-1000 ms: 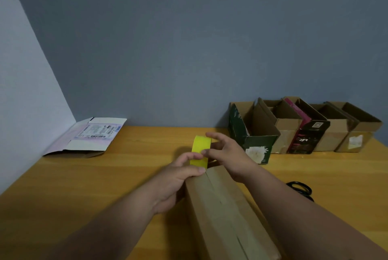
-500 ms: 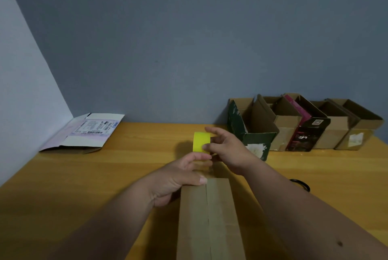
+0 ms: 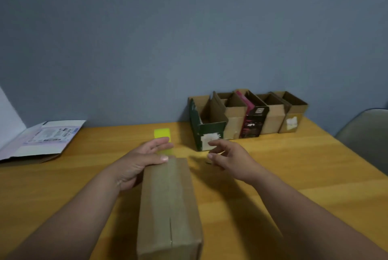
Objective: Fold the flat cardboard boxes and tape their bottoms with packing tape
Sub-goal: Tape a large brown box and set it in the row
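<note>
A long brown cardboard box (image 3: 169,207) lies on the wooden table (image 3: 294,175), its taped seam facing up and running away from me. A yellow packing tape roll (image 3: 162,134) sits just beyond the box's far end. My left hand (image 3: 144,159) has its fingers across the roll and its thumb on the box's far edge. My right hand (image 3: 227,158) hovers to the right of the box with fingers spread, holding nothing.
Several folded open boxes (image 3: 247,117) stand in a row against the blue wall at the back right. A flat white printed box (image 3: 42,140) lies at the back left. A grey chair (image 3: 367,133) stands beside the table's right edge.
My right hand has let go of the tape roll and moved right, opening. The left hand now has the roll. The box has straightened in front of me.
</note>
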